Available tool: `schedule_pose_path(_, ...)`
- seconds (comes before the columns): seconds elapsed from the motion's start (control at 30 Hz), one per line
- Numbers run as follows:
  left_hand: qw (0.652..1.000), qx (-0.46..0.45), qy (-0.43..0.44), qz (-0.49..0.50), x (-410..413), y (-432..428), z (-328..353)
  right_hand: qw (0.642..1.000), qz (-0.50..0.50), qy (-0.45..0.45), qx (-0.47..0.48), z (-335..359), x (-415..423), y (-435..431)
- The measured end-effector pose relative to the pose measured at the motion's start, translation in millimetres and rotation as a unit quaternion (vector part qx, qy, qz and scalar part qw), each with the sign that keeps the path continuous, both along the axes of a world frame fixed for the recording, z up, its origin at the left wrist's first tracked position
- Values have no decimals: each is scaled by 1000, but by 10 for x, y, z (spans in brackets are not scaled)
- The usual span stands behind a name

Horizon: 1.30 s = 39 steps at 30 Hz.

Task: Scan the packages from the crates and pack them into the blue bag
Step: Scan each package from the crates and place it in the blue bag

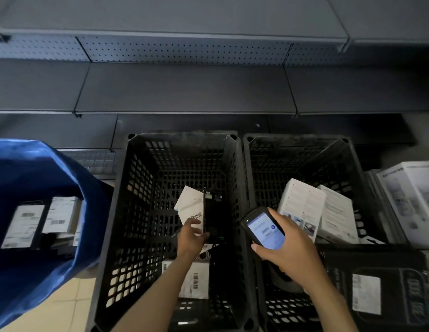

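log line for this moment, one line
phase: pick | left hand: grips labelled package in left crate | right hand: holds handheld scanner, screen lit | blue bag: packages inside

The bag at nine o'clock is deep blue, the crate at six and the crate at four black with gridded holes, the pegboard at twelve grey with dark dots, the scanner screen pale blue.

You have two crates, one bag and one scanner. Two white boxes sit in one crate.
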State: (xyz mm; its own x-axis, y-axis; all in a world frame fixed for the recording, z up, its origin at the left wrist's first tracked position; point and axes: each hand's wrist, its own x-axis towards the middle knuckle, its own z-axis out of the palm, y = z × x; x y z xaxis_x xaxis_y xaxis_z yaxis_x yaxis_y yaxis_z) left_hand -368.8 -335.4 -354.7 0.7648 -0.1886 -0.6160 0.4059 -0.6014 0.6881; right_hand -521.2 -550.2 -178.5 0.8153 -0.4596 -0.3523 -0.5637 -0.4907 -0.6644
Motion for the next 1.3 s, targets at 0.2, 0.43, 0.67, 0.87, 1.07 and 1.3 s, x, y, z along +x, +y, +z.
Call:
schedule_pose_path(0.2, 990, 14, -134, -34, 372, 405, 560, 1000, 9, -16, 12, 114, 165, 142)
schedule_pose_path(0.43, 847, 166, -408, -298, 462, 743, 465, 999, 18, -41, 6, 140, 350, 425)
schedule_pose_path(0.67, 798, 218, -365, -426, 147, 822, -29, 1000, 21, -10, -10, 43, 217, 517)
schedule_pose_path(0.87, 782, 203, -314, -498, 219, 851, -327, 1000, 2, 19, 1, -65, 46, 565)
schedule_pose_path(1.07, 775, 170, -292, -534, 475, 878, -342, 1000, 5, 29, 9, -105, -65, 633)
schedule_pose_path(1.3, 751, 105, -378, -531, 672, 981, 79, 999, 14, 27, -23, -5, -25, 650)
